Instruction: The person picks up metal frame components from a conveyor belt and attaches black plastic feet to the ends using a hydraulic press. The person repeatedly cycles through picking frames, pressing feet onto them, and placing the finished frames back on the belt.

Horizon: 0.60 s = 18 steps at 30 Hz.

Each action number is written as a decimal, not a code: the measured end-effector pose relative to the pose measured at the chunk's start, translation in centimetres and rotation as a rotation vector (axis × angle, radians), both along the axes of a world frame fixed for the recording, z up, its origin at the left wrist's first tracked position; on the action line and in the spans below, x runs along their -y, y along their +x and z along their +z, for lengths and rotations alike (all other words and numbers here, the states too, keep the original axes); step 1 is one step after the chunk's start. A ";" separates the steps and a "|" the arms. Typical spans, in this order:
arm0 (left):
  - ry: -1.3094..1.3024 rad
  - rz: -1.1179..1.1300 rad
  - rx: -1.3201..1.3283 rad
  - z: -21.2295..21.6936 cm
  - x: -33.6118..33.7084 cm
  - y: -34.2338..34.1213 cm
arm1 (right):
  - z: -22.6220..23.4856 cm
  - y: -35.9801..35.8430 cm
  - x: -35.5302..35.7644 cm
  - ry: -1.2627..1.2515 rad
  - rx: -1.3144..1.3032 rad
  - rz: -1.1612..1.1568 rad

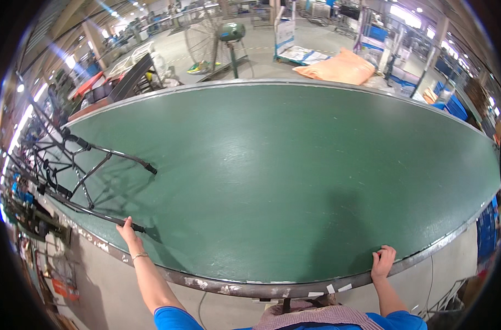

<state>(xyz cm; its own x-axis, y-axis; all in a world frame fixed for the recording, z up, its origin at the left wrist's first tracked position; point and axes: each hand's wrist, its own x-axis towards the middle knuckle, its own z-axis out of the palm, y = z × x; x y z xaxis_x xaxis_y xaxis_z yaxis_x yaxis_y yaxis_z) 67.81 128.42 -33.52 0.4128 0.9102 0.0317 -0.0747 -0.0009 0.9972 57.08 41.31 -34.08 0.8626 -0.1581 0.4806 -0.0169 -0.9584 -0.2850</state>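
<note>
A dark tubular metal frame (104,158) with several legs, cross bars and black end caps stands at the left end of a long green-topped table (250,181). My left hand (129,227) is closed around the frame's nearest tube, close to its black end. At the table's near right edge rests my right hand (383,262), its fingers curled in, with nothing visible in them. The frame's far left parts bend into the picture's rim and are hard to make out.
A metal rim (228,287) with worn patches runs along the table's near side. Beyond the table stand a large fan (231,33), an orange sack (341,67) and a wheeled cart (285,38). Blue crates (454,104) sit at the far right.
</note>
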 end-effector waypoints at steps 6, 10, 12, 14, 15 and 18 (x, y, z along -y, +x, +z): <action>-0.062 -0.120 0.061 1.3 14.1 7.6 | 0.7 0.1 0.6 0.079 -0.038 -0.018; -0.135 -0.262 0.084 1.6 27.8 8.7 | 1.8 -0.4 1.1 0.085 -0.034 0.023; -0.160 -0.334 0.084 3.7 36.9 8.2 | 2.4 -0.2 1.4 0.156 -0.007 0.045; -0.170 -0.444 0.093 3.6 44.3 7.1 | 2.1 -0.6 2.0 0.246 0.024 0.048; -0.174 -0.510 0.109 2.9 47.6 6.5 | 2.0 -0.7 2.3 0.293 0.046 0.047; -0.229 -0.671 0.120 3.3 58.9 3.9 | 1.5 -1.2 3.2 0.453 0.109 0.030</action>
